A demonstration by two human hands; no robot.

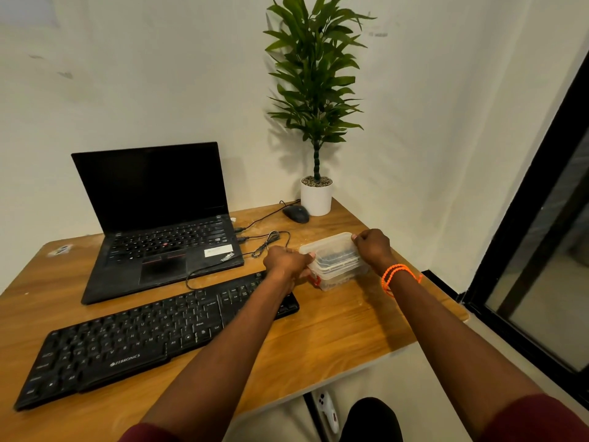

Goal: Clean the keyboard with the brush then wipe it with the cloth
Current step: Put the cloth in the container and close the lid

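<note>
- Two hands, left hand (pixel 287 261) and right hand (pixel 373 247), grip the lidded container (pixel 334 260).
- Keyboard (pixel 153 339) lies at eight o'clock, long axis left-right, nearer the left.

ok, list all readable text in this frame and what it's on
"ZEBRONICS": front edge of the black keyboard.
"ThinkPad": palm rest corner of the laptop.
Key legends such as "Ctrl" and "Alt" on the keyboard: partly legible, most blurred.
White sticker on the laptop: print too small to read.
Clear plastic container gripped by the left hand and right hand: no readable text.
</note>
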